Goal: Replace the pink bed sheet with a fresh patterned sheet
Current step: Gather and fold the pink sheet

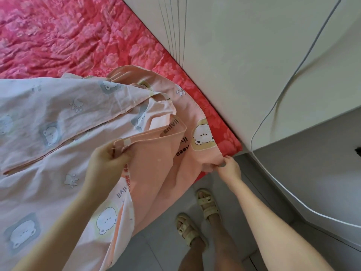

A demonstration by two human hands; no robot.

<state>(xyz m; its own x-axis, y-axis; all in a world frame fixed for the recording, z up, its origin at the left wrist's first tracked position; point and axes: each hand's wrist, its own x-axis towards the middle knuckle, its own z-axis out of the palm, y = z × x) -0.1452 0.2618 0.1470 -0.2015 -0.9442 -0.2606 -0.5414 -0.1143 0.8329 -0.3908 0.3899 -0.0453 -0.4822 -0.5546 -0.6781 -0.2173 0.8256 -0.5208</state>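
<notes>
The right hand (229,168) is pinching the patterned sheet's (162,173) hem, with the bed corner (233,146) lying just at its 12 o'clock, nearer this hand. The left hand (109,163), at 9 o'clock, is gripping a folded edge. The pink sheet (58,36) is covering the bed toward 11 o'clock.

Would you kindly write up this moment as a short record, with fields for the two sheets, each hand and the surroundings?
patterned sheet: peach with bear and paw prints, partly unfolded over the bed's near side, one end hanging toward the floor
pink sheet: on the mattress, wrinkled, uncovered on the far side
left hand: grips a folded edge of the patterned sheet
right hand: pinches the patterned sheet at the bed's corner
surroundings: white wall, cable, sandals on a tiled floor
</notes>
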